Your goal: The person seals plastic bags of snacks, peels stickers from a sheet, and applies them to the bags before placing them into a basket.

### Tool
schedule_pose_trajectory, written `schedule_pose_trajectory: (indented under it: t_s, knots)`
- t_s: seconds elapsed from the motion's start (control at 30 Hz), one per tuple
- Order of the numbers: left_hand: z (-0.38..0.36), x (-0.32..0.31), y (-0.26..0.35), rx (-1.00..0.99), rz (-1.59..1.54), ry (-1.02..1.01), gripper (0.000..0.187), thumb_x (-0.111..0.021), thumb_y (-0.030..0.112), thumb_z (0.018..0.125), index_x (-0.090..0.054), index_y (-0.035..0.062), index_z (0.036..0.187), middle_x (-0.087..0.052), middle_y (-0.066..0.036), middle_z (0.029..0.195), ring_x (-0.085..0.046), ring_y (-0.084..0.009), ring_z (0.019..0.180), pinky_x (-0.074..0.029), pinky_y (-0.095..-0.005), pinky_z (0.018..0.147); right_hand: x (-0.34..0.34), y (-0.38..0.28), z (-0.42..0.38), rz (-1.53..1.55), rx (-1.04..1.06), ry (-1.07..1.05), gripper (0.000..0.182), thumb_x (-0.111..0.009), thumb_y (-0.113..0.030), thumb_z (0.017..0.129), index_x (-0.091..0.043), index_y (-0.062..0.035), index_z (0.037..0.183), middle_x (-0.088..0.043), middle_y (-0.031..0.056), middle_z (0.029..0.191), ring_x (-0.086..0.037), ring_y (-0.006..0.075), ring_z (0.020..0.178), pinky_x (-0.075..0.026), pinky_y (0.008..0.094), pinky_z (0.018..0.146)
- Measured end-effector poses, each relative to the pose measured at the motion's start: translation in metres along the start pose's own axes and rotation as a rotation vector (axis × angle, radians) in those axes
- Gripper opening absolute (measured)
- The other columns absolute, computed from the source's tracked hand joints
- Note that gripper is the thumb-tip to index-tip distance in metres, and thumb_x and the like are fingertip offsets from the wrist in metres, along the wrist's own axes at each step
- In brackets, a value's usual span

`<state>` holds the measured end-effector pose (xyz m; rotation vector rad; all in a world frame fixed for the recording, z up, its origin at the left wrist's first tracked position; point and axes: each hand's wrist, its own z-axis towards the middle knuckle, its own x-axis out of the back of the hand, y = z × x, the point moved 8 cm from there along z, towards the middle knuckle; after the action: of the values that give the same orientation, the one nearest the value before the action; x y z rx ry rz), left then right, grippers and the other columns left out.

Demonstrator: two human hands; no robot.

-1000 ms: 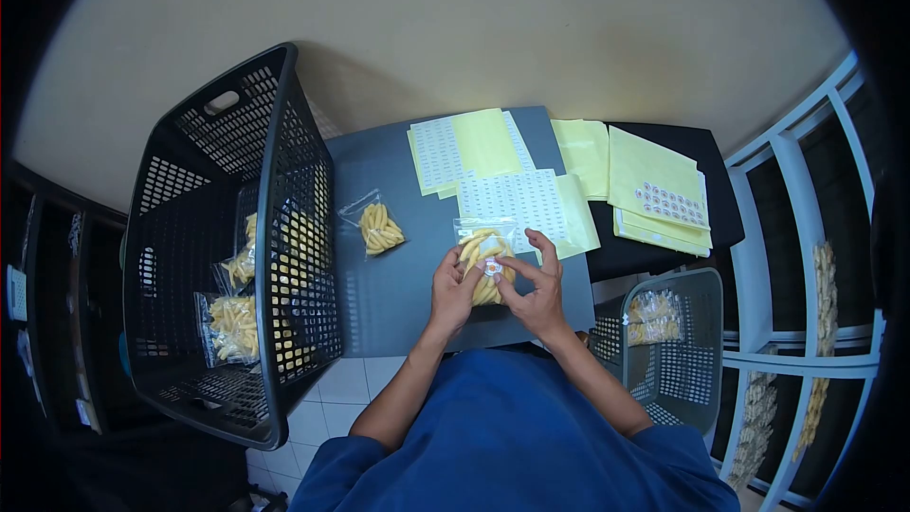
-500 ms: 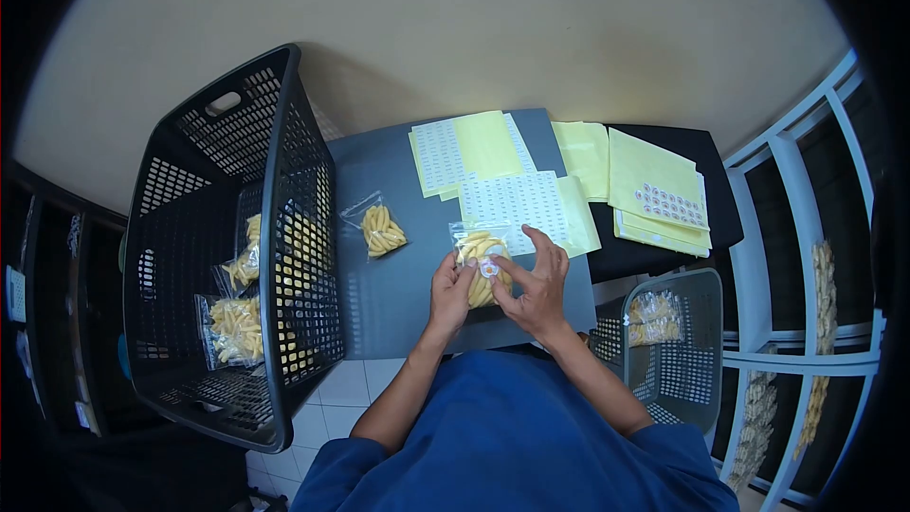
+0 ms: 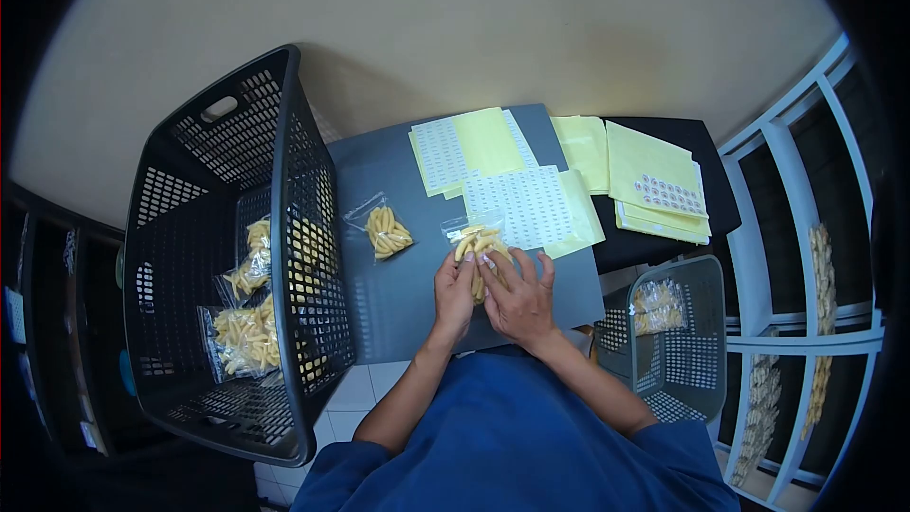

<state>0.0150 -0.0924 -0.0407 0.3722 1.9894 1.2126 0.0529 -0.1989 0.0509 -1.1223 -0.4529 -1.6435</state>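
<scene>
A clear zip bag of pale yellow finger-shaped snacks (image 3: 480, 235) lies at the front of the grey table, between my hands. My left hand (image 3: 454, 296) grips its left side, thumb on top. My right hand (image 3: 520, 301) holds the right side, its fingertips pressing on the front near my left thumb. The round sticker on the bag is covered by my fingers. To the left lies a second bag of the same snacks (image 3: 388, 232). Just behind my right hand is a white sheet of small printed stickers (image 3: 519, 209).
A large dark crate (image 3: 294, 322) with several snack bags (image 3: 245, 334) stands on the left. Yellow backing sheets and sticker sheets (image 3: 654, 166) lie at the back right. A smaller green-grey basket (image 3: 697, 337) with bagged snacks sits lower right, beside a pale rack (image 3: 796, 190).
My right hand has moved down and inward, its fingers now pressed over the bag's front. The sticker seen there before is now hidden. The whole view has shifted slightly.
</scene>
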Motion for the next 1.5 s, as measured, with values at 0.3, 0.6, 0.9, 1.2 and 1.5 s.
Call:
schedule_pose_trajectory:
  t_s: [0.3,0.6,0.9,1.2,1.5]
  knots:
    - [-0.005,0.007,-0.020,0.082,-0.019,-0.035,0.032,-0.048,0.018,0.110,-0.059,-0.0017,0.132,-0.069,-0.008,0.114,-0.065,-0.0102,0.098,-0.053,-0.0253,0.084,-0.003,0.010,-0.030,0.068,-0.106,-0.049,0.044,-0.069,-0.021,0.082,-0.070,-0.0101,0.124,-0.064,0.0032,0.133,-0.052,0.0276,0.127,-0.019,0.0531,0.114]
    - [-0.013,-0.083,-0.077,0.220,0.067,-0.208,0.031,-0.048,0.020,0.110,-0.059,-0.0011,0.129,-0.069,-0.008,0.113,-0.066,-0.0103,0.095,-0.054,-0.0257,0.082,0.034,0.077,-0.070,0.008,-0.285,-0.038,0.044,-0.067,-0.024,0.084,-0.069,-0.0088,0.125,-0.062,0.0083,0.127,-0.055,0.0272,0.121,-0.025,0.0535,0.109]
    - [-0.022,-0.218,-0.168,0.311,0.217,-0.457,0.028,-0.052,0.019,0.108,-0.061,-0.0012,0.125,-0.070,-0.009,0.113,-0.067,-0.0114,0.097,-0.056,-0.0280,0.084,0.108,0.233,-0.189,0.480,-0.719,0.387,0.041,-0.075,-0.003,0.081,-0.059,-0.0037,0.119,-0.059,0.0177,0.133,-0.054,0.0300,0.128,-0.041,0.0420,0.106]
    - [-0.040,-0.349,-0.204,0.021,0.648,-0.805,0.032,-0.065,0.012,0.099,-0.063,0.0029,0.130,-0.063,-0.013,0.130,-0.060,-0.0225,0.119,-0.052,-0.0325,0.091,0.088,0.390,-0.413,0.959,-1.438,0.818,0.029,-0.071,-0.005,0.094,-0.063,0.0025,0.121,-0.072,0.0099,0.114,-0.069,0.0152,0.100,-0.055,0.0290,0.090]
    - [-0.023,-0.316,-0.219,0.138,1.121,-0.947,0.031,-0.065,0.008,0.095,-0.066,0.0061,0.126,-0.054,-0.017,0.143,-0.052,-0.0331,0.133,-0.044,-0.0416,0.108,-0.112,0.418,-0.601,0.801,-2.004,0.227,0.066,-0.083,-0.014,0.086,-0.049,0.0030,0.140,-0.064,0.0192,0.129,-0.065,0.0266,0.114,-0.052,0.0362,0.096]
